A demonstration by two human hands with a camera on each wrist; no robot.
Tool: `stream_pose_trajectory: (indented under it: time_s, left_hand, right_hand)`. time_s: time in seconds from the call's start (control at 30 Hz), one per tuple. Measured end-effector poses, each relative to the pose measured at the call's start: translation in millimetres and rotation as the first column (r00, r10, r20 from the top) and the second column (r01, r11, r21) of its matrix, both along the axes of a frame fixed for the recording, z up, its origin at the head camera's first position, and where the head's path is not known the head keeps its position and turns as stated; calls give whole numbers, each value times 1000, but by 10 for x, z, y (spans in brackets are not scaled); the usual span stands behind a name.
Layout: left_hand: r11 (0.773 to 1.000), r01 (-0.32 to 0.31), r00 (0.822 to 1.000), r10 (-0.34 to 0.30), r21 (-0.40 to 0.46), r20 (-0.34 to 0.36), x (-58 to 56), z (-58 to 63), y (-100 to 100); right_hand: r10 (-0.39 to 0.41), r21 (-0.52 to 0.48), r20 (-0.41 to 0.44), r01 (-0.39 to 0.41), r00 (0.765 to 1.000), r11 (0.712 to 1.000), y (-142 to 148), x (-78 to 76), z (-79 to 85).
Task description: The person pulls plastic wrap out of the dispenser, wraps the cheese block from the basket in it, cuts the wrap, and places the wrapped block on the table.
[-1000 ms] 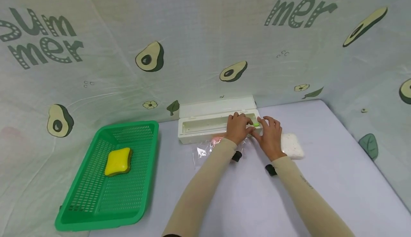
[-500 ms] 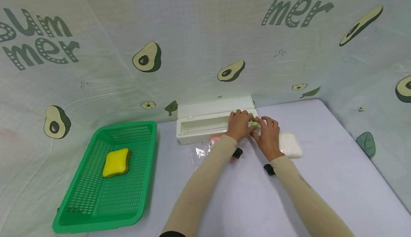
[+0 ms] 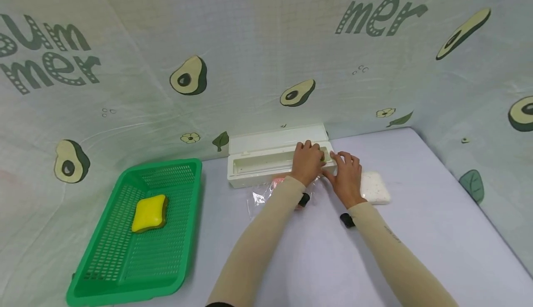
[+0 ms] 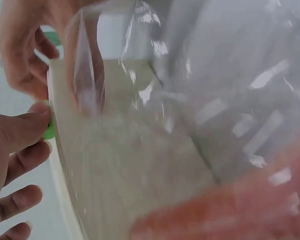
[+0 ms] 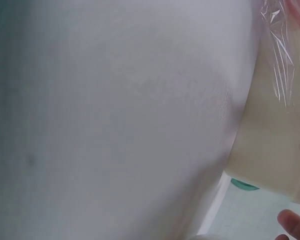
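Observation:
A long white box (image 3: 256, 177) with its hinged lid (image 3: 279, 138) raised stands against the back sheet. My left hand (image 3: 307, 162) is over its right part; in the left wrist view, the thumb and index finger pinch a small bright green piece (image 4: 49, 131) at the box's rim. My right hand (image 3: 346, 177) grips the box's right front corner, thumb on the front face and fingers over the rim. A clear plastic bag (image 3: 259, 197) with something pink inside (image 3: 276, 182) lies before the box, partly hidden by the left arm.
To the left stands a green plastic basket (image 3: 192, 224) with a yellow sponge (image 3: 149, 212) inside. A white speckled block (image 3: 374, 187) lies right of my right hand. The patterned sheet (image 3: 250, 43) rises behind the pale table (image 3: 316, 260).
My left hand has shifted slightly left along the box rim with the green piece. My right hand has stayed at the box's right corner. The head view has drifted a little.

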State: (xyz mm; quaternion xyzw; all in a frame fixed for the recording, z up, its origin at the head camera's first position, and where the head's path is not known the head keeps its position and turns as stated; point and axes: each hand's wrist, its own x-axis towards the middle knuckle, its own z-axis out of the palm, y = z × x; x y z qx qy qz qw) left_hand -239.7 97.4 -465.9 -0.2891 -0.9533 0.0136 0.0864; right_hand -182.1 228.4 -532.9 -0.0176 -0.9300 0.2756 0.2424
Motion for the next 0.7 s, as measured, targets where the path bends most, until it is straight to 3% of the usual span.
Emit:
stream_pose_trajectory:
  time_s: [0.17,0.53,0.7]
  left_hand:
    - [1000,19,1000,-19,15,2,1,-2,-75]
    - [1000,25,997,-26,-14,-71,8,-65,-197]
    - [999,50,994,-49,5,-96,1,-23,-382]
  right_hand:
    - [-18,13,-10,18,1000,1000,32,6,-2]
    - [-43,55,32,41,999,998,-34,19,23]
    - [-32,55,55,29,998,998,20,4,51]
